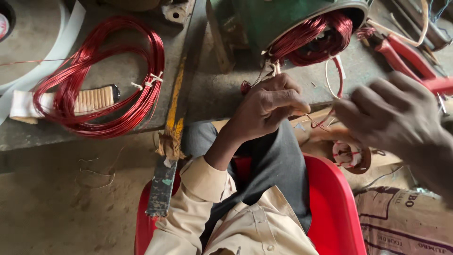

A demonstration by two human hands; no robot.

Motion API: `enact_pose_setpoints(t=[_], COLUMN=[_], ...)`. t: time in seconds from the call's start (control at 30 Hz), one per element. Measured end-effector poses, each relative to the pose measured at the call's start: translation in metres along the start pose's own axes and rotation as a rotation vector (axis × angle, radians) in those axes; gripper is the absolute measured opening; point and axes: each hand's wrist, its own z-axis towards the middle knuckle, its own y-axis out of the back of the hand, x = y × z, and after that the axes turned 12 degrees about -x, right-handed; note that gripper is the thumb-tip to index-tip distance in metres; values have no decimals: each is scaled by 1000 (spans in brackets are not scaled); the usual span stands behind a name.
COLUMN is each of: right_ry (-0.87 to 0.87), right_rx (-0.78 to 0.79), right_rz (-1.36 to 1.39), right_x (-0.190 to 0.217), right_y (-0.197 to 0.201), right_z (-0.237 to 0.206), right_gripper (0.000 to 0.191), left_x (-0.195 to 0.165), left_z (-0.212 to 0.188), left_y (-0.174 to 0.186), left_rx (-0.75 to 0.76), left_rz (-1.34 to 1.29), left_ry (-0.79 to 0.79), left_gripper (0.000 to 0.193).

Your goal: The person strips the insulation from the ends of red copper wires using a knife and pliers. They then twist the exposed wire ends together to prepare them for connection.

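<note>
**Obscured and cropped items, head view**

Right hand [394, 120]: motion-blurred; fingers indistinct, grip cannot be judged; wrist cut by right edge. Left hand [269, 108]: fingertips curled under, what they pinch too thin to tell. Green motor housing [278, 16]: cropped by top edge, winding [314, 40] partly inside it. Red-handled pliers [410, 59]: jaws hidden behind the right hand. Tape roll [5, 21]: cut by left edge. Cardboard box [406, 219]: cropped at lower right corner. Small spool [350, 156]: partly hidden by the right hand

Beige long-sleeved shirt with buttoned front, cuff turned back at the wrist, dark grey trousers, bare hands
</note>
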Motion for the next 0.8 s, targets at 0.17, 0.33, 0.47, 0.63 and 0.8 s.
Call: enact_pose_setpoints(t=[0.17, 0.33, 0.47, 0.63, 0.8], right_ry=[333, 680, 582, 526, 507], right_rx=[89, 64, -65, 153, 14], right_rz=[-150, 93, 8, -433, 140], right_x=[-16, -26, -25, -13, 16], right_y=[-25, -26, -9, 0, 34], right_z=[17, -16, -6, 49, 55], right_gripper=[19, 30, 40, 25, 46], left_x=[-2, 4, 4, -2, 1], left_z=[4, 1, -2, 3, 2], left_y=[2, -2, -2, 0, 1], left_rx=[29, 8, -26, -12, -20], left_rz=[-12, -102, 22, 37, -78], left_ry=[45, 84, -4, -43, 64], left_gripper=[17, 13, 16, 22, 15])
